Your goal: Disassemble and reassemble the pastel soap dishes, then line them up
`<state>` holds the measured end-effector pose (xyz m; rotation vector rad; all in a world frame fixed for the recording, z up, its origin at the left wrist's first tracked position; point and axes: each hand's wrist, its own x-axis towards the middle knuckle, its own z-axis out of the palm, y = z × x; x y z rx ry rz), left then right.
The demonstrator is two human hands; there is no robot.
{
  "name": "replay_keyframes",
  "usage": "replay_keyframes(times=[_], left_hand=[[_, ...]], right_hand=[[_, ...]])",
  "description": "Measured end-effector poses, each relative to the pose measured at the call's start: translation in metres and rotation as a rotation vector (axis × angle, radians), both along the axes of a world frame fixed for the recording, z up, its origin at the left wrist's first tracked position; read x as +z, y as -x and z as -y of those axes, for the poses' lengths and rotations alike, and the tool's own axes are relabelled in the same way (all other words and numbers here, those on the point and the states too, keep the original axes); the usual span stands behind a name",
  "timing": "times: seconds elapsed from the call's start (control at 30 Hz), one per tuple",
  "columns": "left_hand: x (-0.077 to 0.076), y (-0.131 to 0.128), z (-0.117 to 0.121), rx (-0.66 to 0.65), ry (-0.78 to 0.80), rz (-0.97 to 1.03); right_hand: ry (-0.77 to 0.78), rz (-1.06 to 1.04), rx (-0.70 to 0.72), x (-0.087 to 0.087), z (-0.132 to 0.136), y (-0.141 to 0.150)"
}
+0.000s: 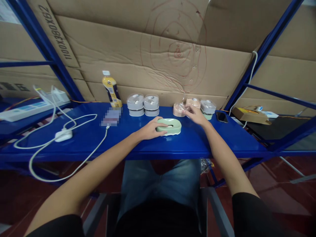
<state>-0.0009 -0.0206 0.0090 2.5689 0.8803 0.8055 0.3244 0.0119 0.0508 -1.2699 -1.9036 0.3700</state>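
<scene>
My left hand [151, 128] grips the left end of a pale green oval soap dish [175, 128], thumb toward the near side. The dish rests upright on the blue table [138, 141], with a slot in its sunken top. Farther back on the right, my right hand [197, 115] has its fingers closed on a clear plastic piece [182, 106] above a pink container [178, 113]. Whether that piece is a lid or a wrap, I cannot tell. Behind the right hand stands another pink container [193, 101], partly hidden. Right of it is a stack with a grey top [208, 106] and a green base.
Two grey lidded boxes [135, 106] stand side by side at the back. A yellow drink bottle [111, 90], a blurred-out item [111, 117] and a white charger [63, 135] with looping cables occupy the left. A phone [222, 117] lies far right.
</scene>
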Motion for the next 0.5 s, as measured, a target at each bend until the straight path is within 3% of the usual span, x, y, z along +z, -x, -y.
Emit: replay_keyframes(times=[0.13, 0.37, 0.5], left_hand=[[0.000, 0.008, -0.009, 0.059, -0.025, 0.078], [-0.002, 0.040, -0.034, 0.329, 0.024, 0.113], [0.001, 0.038, -0.029, 0.293, 0.026, 0.130]], right_hand=[[0.012, 0.049, 0.002, -0.003, -0.003, 0.000], [0.125, 0.206, 0.045, 0.001, 0.000, -0.003], [0.208, 0.250, 0.035, 0.002, 0.002, -0.004]])
